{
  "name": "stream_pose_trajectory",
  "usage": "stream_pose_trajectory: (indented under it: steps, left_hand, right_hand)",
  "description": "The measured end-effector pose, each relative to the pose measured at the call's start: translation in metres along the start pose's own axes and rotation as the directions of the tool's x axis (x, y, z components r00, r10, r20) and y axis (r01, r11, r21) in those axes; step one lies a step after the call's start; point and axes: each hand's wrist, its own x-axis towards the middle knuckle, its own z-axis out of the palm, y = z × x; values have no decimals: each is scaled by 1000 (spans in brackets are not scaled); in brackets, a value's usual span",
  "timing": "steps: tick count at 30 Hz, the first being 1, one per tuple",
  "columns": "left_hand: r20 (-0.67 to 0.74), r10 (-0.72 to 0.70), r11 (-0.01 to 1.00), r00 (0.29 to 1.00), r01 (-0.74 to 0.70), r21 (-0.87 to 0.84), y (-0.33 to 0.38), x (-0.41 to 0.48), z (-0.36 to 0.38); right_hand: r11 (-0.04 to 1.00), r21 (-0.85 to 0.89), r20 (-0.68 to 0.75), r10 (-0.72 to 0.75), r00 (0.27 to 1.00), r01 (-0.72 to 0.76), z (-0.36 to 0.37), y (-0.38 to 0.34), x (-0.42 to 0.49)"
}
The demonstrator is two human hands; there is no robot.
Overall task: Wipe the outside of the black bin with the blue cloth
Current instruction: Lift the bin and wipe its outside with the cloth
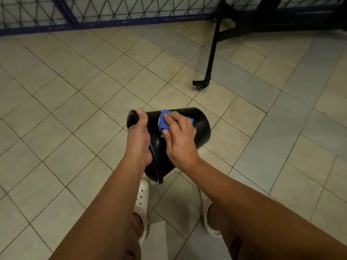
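Note:
The black bin [201,126] is held tilted on its side above the tiled floor, its open mouth turned left and toward me. My left hand [139,139] grips the bin's rim, thumb on the outer edge near the top. My right hand [180,139] presses the crumpled blue cloth [164,121] flat against the bin's outer wall, near the rim. Most of the cloth is hidden under my fingers; blue edges show at the left and right of the hand.
Beige floor tiles [75,109] spread all around. A black wheeled metal stand leg [210,61] reaches across the floor at the upper right. A wire mesh fence with a purple frame [112,21] runs along the far edge. My white clogs [141,199] are below the bin.

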Motion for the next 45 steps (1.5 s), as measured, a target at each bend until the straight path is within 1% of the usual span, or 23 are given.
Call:
stream_pose_trajectory:
  steps: [2,5,7,8,10,13,15,17,21,23,25,27,30,32,33,34,37,39,40,41,42,43,45]
  left_hand:
    - [-11,11,999,1000,-10,48,0,0,0]
    - [47,31,994,998,-35,101,1,-2,-1]
    - [97,76,994,992,-84,76,0,-4,-1]
    - [112,100,992,989,-107,62,1,-6,0]
    - [114,138,987,984,-146,68,1,-9,1]
    - [76,166,977,983,-174,125,0,-9,0]
    - [60,165,976,984,-172,137,1,-7,-3]
    - [69,158,980,985,-165,114,1,-5,-5]
    - [136,158,978,978,-174,114,3,-8,-5]
    - [145,173,980,974,-185,72,4,-11,-3]
    - [125,199,975,972,-209,74,5,-11,-4]
    - [107,203,974,973,-212,81,5,-12,-5]
    - [82,183,976,980,-191,104,4,-13,-6]
    - [63,160,980,985,-166,106,4,-11,-6]
    - [55,145,983,988,-150,106,4,-9,-6]
    - [50,130,985,990,-135,107,4,-9,-5]
    - [106,127,976,986,-143,163,1,-5,-6]
    - [154,148,966,977,-176,191,1,-7,-7]
    - [173,167,960,971,-200,194,1,-8,-8]
    - [188,190,952,964,-227,205,1,-9,-9]
    - [197,211,942,957,-253,221,2,-11,-9]
    - [195,230,933,954,-273,236,2,-13,-9]
    - [182,238,925,954,-280,257,2,-14,-10]
  right_hand:
    - [998,30,9,-48,999,48,2,-3,-3]
    - [983,37,90,-181,979,178,3,-8,-3]
    - [981,32,102,-192,976,190,0,-11,6]
    - [987,34,88,-159,983,157,-1,-10,12]
    - [998,42,46,-41,998,40,-6,-4,20]
    - [988,62,-8,143,990,-142,-7,12,20]
    - [981,81,-42,181,983,-177,-3,12,10]
    - [989,72,-62,132,989,-128,2,2,0]
    - [997,56,-39,-57,998,59,1,-19,-1]
    - [994,41,-23,-99,995,100,-4,-19,10]
    - [999,29,-20,-42,999,43,-8,-10,20]
    - [994,28,-23,104,994,-104,-9,5,24]
    - [953,23,-53,304,951,-303,-5,21,17]
    - [922,31,-114,387,915,-387,-1,17,9]
    - [918,27,-135,395,909,-395,1,12,6]
    - [932,16,-139,362,922,-363,2,5,2]
    - [992,8,-63,124,990,-124,5,-14,-4]
    - [1000,5,-20,6,1000,-5,1,-12,6]
    - [1000,3,-14,-13,1000,13,-2,-7,12]
    - [1000,4,-20,4,1000,-4,-5,-1,18]
    - [998,9,-32,57,998,-56,-8,7,23]
    - [990,17,-42,139,989,-138,-9,15,27]
    - [945,10,-55,328,943,-328,-11,30,28]
